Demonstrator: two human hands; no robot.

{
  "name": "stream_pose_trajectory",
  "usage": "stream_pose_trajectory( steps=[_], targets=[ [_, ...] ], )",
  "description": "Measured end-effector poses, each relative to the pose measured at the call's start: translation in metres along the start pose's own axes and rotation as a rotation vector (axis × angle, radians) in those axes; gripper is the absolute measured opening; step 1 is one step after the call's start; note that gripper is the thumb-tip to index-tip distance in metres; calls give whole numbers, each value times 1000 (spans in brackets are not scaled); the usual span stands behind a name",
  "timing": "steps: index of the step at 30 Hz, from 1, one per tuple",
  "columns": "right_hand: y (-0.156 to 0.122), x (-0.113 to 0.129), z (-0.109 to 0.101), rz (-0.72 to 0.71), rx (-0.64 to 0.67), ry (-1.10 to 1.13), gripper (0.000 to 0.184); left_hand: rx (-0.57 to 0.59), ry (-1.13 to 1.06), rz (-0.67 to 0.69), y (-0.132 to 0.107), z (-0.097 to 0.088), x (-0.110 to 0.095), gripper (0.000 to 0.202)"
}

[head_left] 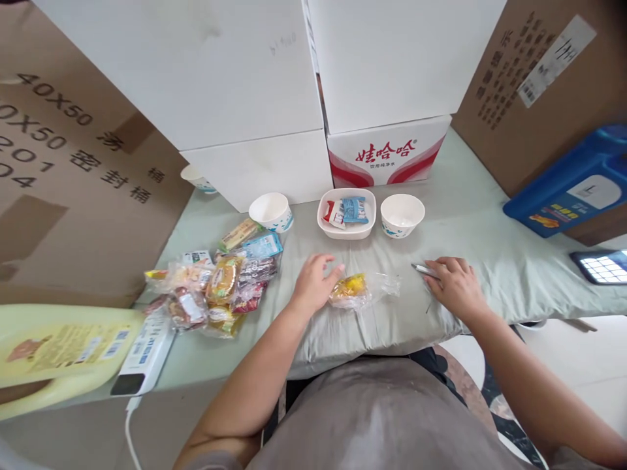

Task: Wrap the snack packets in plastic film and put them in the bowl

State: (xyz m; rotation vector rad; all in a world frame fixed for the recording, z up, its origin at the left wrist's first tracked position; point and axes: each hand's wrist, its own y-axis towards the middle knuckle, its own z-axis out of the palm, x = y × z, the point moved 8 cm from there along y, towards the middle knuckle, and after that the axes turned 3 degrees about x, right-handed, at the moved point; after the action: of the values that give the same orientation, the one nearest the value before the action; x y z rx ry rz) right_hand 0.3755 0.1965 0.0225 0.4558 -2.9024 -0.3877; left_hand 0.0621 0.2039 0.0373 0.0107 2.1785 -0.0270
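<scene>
- On the cloth-covered worktop (470, 209), directly in front of you, a clear-wrapped yellow item (353, 287) lies between your hands, its loose plastic trailing toward your right.
- Your left hand (314, 282) is at its left edge, fingers parted and loosely curled, thumb close to the wrapper; I can't tell whether they touch.
- Your right hand (456, 284) rests on the worktop, fingers closed over a slim pen-like tool (425, 269) whose tip points left.
- Beyond the wrapped item, a white tray (347, 233) holds small packets (354, 209), one blue, one red and white; one paper bowl (402, 212) stands just right of it, another paper bowl (270, 210) to its left.
- Over to your left, wrapped snacks (225, 281) lie heaped near a pale yellow jug (63, 352).
</scene>
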Motion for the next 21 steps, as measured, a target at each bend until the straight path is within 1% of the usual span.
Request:
stream_pose_trajectory(
  steps=[1, 2, 3, 4, 6, 7, 8, 10, 11, 12, 14, 16, 18, 19, 21],
  targets=[
    [-2, 10, -8, -35, -62, 72, 27, -112, 108, 75, -7, -10, -11, 25],
    [-3, 25, -15, -88, -113, 157, 25, -158, 189, 139, -15, -12, -20, 24],
    [-4, 41, -20, -156, -139, 239, 25, -142, 255, 199, -23, -8, -26, 26],
    [-4, 59, -22, -233, -138, 306, 26, -87, 318, 258, -30, 1, -31, 30],
    [-1, 95, -18, -376, -72, 362, 34, 20, 450, 367, -42, 21, -32, 39],
    [2, 109, -13, -430, -30, 357, 38, 32, 505, 406, -46, 27, -29, 38],
    [6, 120, -6, -465, 4, 338, 43, 19, 539, 432, -48, 31, -26, 34],
    [17, 134, 7, -491, 38, 286, 51, -33, 524, 454, -46, 32, -17, 24],
    [22, 139, 13, -498, 46, 264, 54, -54, 491, 458, -44, 31, -14, 22],
    [27, 142, 17, -506, 49, 247, 52, -66, 459, 455, -42, 29, -11, 23],
    [34, 145, 20, -519, 39, 236, 35, -52, 430, 430, -37, 27, -6, 33],
    [34, 142, 15, -521, 14, 263, 18, -10, 447, 386, -34, 26, -3, 39],
    [30, 131, 7, -483, -18, 309, 15, 33, 440, 341, -33, 21, 1, 28],
    [26, 123, 3, -448, -36, 331, 16, 28, 415, 313, -34, 15, 4, 19],
    [15, 103, -3, -357, -68, 360, 15, -34, 339, 238, -36, -4, 16, 8]
  ],
)
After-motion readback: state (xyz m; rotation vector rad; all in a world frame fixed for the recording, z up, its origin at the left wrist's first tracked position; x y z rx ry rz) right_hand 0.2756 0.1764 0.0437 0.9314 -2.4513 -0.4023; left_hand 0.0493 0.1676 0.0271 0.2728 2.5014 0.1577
